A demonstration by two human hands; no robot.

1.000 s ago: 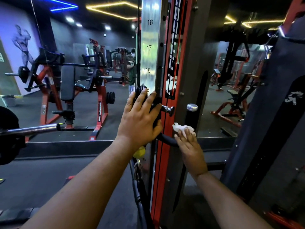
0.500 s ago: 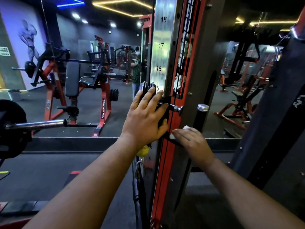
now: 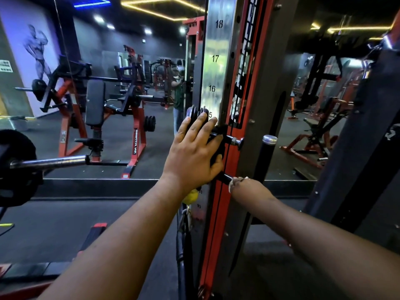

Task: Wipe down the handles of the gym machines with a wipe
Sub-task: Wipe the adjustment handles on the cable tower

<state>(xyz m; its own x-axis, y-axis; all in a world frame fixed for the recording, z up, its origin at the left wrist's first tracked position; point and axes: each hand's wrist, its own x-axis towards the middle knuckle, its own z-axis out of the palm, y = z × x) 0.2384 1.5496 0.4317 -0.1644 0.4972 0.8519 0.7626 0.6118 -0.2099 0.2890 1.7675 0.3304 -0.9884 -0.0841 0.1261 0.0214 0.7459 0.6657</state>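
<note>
Our right hand hides most of the wipe it grips around the black handle, just below our left hand, spread flat

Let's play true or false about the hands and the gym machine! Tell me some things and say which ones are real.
1. The right hand holds a white wipe against a black handle. True.
2. The left hand hangs in the air, touching nothing. False: it lies flat on the black carriage on the machine's post.
3. The numbers 16, 17 and 18 run up the shiny metal strip. True.
4. The black upright grip has a red cap. False: its cap is silver.
5. The machine's frame is blue. False: it is red.
</note>
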